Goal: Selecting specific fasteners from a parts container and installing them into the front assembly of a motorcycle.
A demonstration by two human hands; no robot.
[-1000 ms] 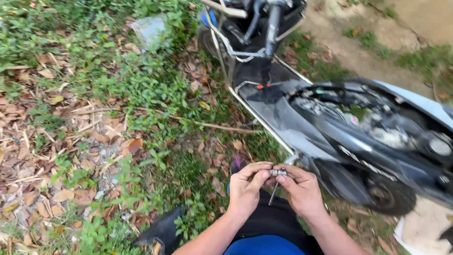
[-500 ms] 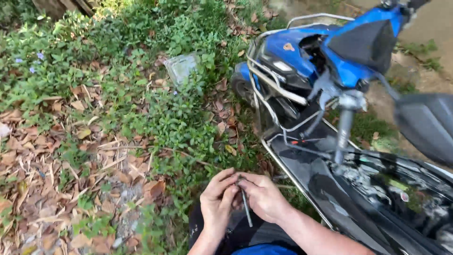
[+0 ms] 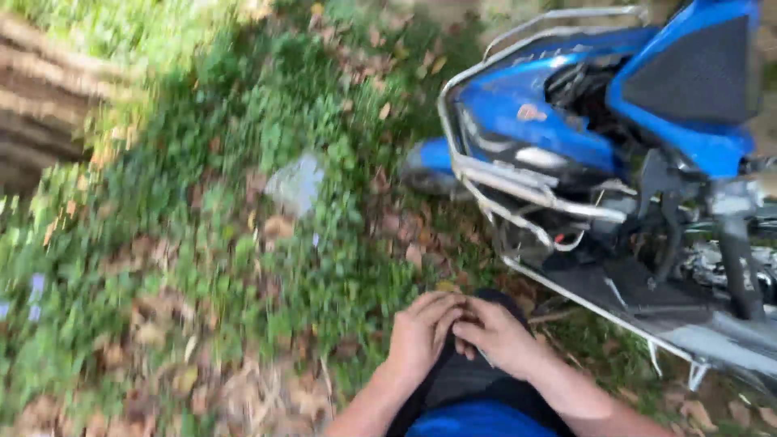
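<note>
Low down, left hand (image 3: 421, 332) and right hand (image 3: 498, 336) pressed together, fingers curled, contents hidden, beside blue scooter (image 3: 599, 137).

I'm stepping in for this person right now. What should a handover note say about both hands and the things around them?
Left hand and right hand: pressed together over the lap, fingers curled around something small; the blur hides what it is.
Blue scooter: lying on its side to the right, body panels off, metal frame rails exposed.
Flat grey stone: in the weeds and dry leaves ahead.
Done or left: cannot tell from this view.
</note>
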